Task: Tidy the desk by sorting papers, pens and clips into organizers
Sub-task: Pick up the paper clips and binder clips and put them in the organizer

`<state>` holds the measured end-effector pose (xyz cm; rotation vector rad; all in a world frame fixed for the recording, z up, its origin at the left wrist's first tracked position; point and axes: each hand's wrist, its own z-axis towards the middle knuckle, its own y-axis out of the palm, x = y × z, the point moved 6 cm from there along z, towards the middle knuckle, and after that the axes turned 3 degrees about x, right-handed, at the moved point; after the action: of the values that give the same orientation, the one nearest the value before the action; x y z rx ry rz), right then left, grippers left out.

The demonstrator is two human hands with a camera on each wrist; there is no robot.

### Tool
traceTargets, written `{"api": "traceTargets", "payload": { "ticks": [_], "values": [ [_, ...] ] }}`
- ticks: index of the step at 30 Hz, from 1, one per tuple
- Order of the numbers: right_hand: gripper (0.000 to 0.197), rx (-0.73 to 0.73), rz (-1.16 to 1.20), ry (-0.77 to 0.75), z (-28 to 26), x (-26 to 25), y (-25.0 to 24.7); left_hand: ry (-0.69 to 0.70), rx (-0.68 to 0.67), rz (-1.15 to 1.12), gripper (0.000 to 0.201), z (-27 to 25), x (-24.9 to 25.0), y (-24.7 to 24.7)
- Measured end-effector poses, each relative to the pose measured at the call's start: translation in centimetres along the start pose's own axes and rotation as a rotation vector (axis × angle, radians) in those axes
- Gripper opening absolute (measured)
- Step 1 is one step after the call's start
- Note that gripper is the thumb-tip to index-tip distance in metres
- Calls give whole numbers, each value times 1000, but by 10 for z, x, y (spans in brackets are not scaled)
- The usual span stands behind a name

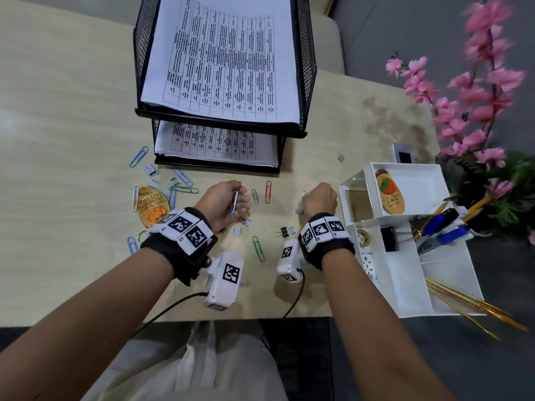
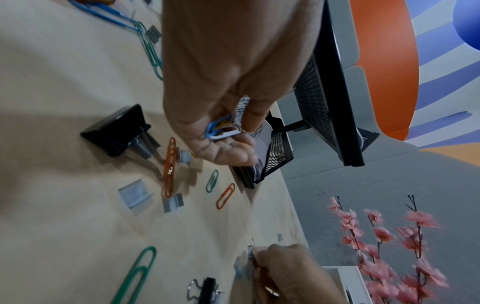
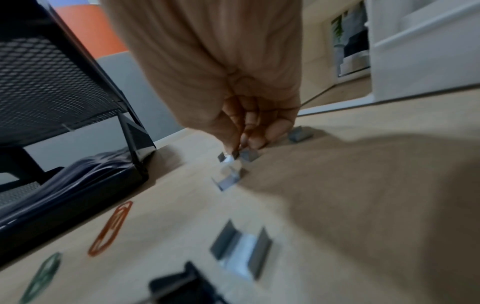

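Note:
My left hand (image 1: pixel 238 199) hovers over the desk middle and grips a bundle of paper clips (image 2: pixel 221 127), blue, white and yellow among them. To its right, my right hand (image 1: pixel 320 198) is curled low over the desk beside the white organizer (image 1: pixel 405 270). Its fingertips (image 3: pixel 244 144) pinch a small silver staple strip (image 3: pixel 230 160) right at the desk surface. Loose clips lie around both hands: a red one (image 1: pixel 268 192), a green one (image 1: pixel 258 248), a blue one (image 1: pixel 139 156). Printed papers (image 1: pixel 223 53) fill the black mesh tray (image 1: pixel 220 125).
Pens (image 1: pixel 443 227) and a large black binder clip (image 1: pixel 389 238) sit in the organizer. A small binder clip (image 1: pixel 283 232), staple strips (image 1: pixel 237 230) and a wooden key tag (image 1: pixel 150 206) lie on the desk. Pink flowers (image 1: pixel 477 96) stand at the right. The desk's front edge is near.

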<state>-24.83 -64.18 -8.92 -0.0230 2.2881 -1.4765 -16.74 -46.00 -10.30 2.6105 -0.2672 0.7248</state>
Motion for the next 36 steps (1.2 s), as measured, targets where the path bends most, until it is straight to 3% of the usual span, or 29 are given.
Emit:
{"api": "traceTargets", "payload": {
  "ticks": [5,9,13,24,26,28,32,36],
  "values": [
    [18,-29,-94,-77,-9,-8,-1,4,14,32,33,-3,0,-3],
    [18,24,47,-155,-23,-28,-3,-3,27,18,33,-4,1,-11],
    [18,-52,163,-110,-45,-47,21,10,56,2,34,-7,3,-22],
    [19,-64,-26,-197,-64,-58,42,69,99,-91,35,-21,15,-51],
    [10,-50,48,-215,-68,-58,40,90,105,-91,34,-22,16,-51],
    [20,-67,213,-259,-79,-63,39,97,97,-79,34,-20,16,-48],
    [24,-246,534,-337,-108,-81,36,25,-8,-158,41,-15,7,-30],
    [21,-95,466,-239,-82,-75,24,22,41,-235,40,-10,11,-35]
  ]
}}
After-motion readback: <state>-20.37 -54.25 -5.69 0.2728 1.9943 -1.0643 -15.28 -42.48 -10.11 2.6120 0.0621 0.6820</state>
